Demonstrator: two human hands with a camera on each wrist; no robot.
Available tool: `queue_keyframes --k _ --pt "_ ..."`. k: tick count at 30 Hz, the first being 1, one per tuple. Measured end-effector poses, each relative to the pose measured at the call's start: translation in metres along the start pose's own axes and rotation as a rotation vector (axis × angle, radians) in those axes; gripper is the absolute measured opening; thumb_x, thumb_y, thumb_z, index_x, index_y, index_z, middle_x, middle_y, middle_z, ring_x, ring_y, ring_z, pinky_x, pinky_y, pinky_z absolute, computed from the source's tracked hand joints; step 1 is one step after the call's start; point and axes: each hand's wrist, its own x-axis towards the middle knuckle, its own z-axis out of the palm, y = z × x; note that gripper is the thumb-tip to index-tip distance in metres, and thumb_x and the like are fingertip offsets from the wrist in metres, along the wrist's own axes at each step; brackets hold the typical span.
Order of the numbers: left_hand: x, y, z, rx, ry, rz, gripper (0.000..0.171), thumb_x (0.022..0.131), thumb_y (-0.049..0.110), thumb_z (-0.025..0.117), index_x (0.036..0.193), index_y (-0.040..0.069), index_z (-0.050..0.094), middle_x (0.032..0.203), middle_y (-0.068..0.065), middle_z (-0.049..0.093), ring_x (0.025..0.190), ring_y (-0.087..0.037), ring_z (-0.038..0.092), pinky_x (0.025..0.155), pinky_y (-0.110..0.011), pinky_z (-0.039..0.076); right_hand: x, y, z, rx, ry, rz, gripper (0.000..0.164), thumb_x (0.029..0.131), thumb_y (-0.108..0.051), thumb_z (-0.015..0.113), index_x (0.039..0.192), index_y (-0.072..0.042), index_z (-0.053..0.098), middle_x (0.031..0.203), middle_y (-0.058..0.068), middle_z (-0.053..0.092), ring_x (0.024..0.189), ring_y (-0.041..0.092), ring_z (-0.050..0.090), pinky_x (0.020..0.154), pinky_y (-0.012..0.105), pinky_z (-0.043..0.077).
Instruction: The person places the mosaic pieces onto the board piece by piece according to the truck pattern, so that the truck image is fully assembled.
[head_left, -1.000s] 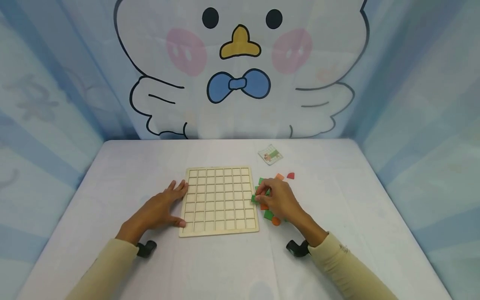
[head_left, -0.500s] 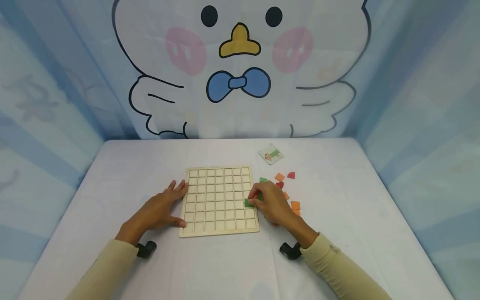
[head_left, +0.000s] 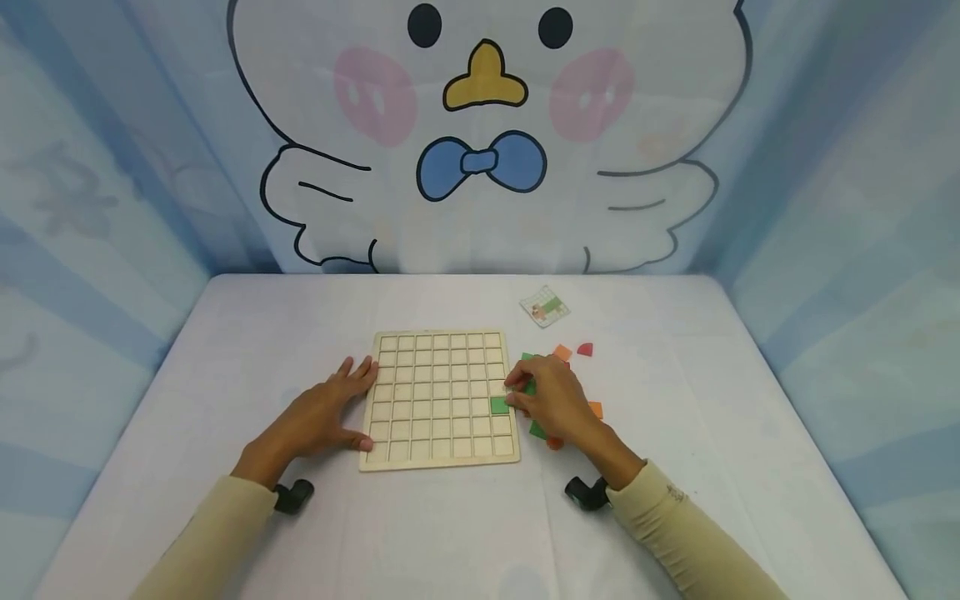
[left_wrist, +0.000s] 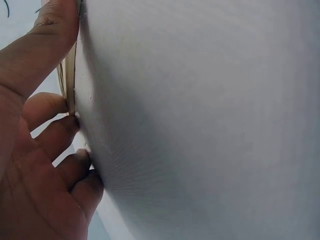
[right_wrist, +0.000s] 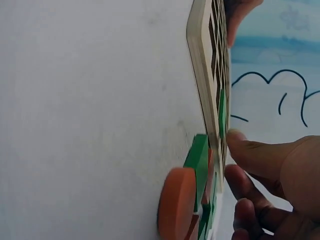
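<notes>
A wooden grid board (head_left: 438,389) lies flat on the white table. One green square tile (head_left: 499,406) sits in a cell of its rightmost column. My left hand (head_left: 322,421) rests along the board's left edge, fingers spread, thumb near the lower corner. In the left wrist view, its fingertips meet the board's edge (left_wrist: 71,75). Over the loose pieces beside the board's right edge is my right hand (head_left: 555,398), thumb and fingers apart with nothing between them. The right wrist view shows that thumb (right_wrist: 260,155) close to the placed green tile (right_wrist: 222,114).
Loose pieces lie right of the board, partly under my right hand: a green piece (head_left: 537,429), an orange round piece (head_left: 554,443), an orange square (head_left: 596,409) and a red quarter-round (head_left: 586,349). A small printed card (head_left: 545,307) lies behind them. A cartoon curtain (head_left: 480,225) stands behind the table.
My right hand carried the green tile from the pile leftward onto the board, let go of it in a right-column cell, and moved back right over the pieces. My left hand stayed in place.
</notes>
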Motion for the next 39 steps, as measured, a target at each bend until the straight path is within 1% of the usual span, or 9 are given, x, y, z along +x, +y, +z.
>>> queue_keyframes --k 5,9,15,22,27,33,36,39 --pt "0.000 0.001 -0.001 0.002 0.005 0.002 0.127 0.069 0.040 0.098 0.169 0.012 0.024 0.177 -0.012 0.019 0.165 -0.045 0.013 0.126 -0.071 0.026 -0.001 0.011 -0.012 -0.059 0.004 0.038 0.020 0.086 -0.018 0.091 0.103 -0.016 0.080 0.099 -0.001 0.074 0.098 0.019 0.066 0.087 0.039 0.055" --pt "-0.001 0.002 -0.001 -0.006 0.001 -0.004 0.127 0.070 0.040 0.097 0.169 0.012 0.023 0.177 -0.011 0.018 0.165 -0.045 0.012 0.127 -0.071 0.025 -0.002 0.016 -0.016 -0.097 -0.001 0.060 0.020 0.086 -0.019 0.091 0.101 -0.015 0.079 0.096 0.000 0.074 0.094 0.019 0.066 0.084 0.039 0.055" --pt "-0.001 0.001 0.000 -0.005 -0.007 -0.023 0.128 0.070 0.039 0.098 0.170 0.012 0.022 0.178 -0.011 0.017 0.165 -0.045 0.011 0.127 -0.071 0.023 -0.002 0.017 -0.015 -0.093 -0.028 0.064 0.019 0.087 -0.020 0.090 0.101 -0.014 0.078 0.091 0.000 0.072 0.087 0.016 0.064 0.079 0.034 0.053" --pt "-0.001 0.001 0.001 -0.004 -0.009 -0.023 0.127 0.070 0.040 0.097 0.170 0.013 0.023 0.178 -0.012 0.017 0.165 -0.045 0.012 0.126 -0.072 0.025 0.000 0.014 -0.011 -0.096 -0.051 0.066 0.017 0.088 -0.021 0.089 0.098 -0.015 0.076 0.089 -0.002 0.071 0.084 0.014 0.062 0.077 0.033 0.052" --pt "-0.001 0.002 -0.001 -0.001 -0.007 -0.022 0.127 0.071 0.041 0.097 0.170 0.013 0.023 0.178 -0.012 0.018 0.165 -0.045 0.012 0.126 -0.072 0.025 0.000 0.013 -0.012 -0.046 -0.045 0.060 0.017 0.087 -0.017 0.089 0.095 -0.015 0.074 0.089 -0.002 0.071 0.084 0.013 0.063 0.078 0.032 0.052" --pt "-0.002 0.002 -0.002 -0.010 0.002 -0.009 0.127 0.070 0.040 0.097 0.170 0.013 0.023 0.178 -0.011 0.018 0.165 -0.044 0.012 0.127 -0.071 0.024 0.001 0.016 -0.015 0.019 -0.045 0.038 0.016 0.087 -0.013 0.089 0.088 -0.017 0.073 0.083 -0.004 0.070 0.078 0.012 0.061 0.075 0.031 0.051" --pt "-0.002 0.003 -0.002 -0.013 0.004 0.000 0.127 0.070 0.042 0.096 0.169 0.012 0.024 0.177 -0.012 0.019 0.165 -0.045 0.012 0.127 -0.071 0.024 0.001 0.015 -0.017 0.032 -0.042 0.026 0.015 0.088 -0.012 0.087 0.088 -0.018 0.074 0.081 -0.004 0.070 0.072 0.011 0.059 0.069 0.028 0.049" --pt "-0.002 0.003 -0.002 -0.014 0.003 0.002 0.125 0.071 0.041 0.096 0.169 0.012 0.024 0.177 -0.012 0.019 0.165 -0.045 0.013 0.127 -0.070 0.025 0.001 0.012 -0.018 0.053 -0.027 0.029 0.013 0.089 -0.013 0.087 0.088 -0.019 0.075 0.080 -0.005 0.071 0.061 0.012 0.057 0.057 0.026 0.047"
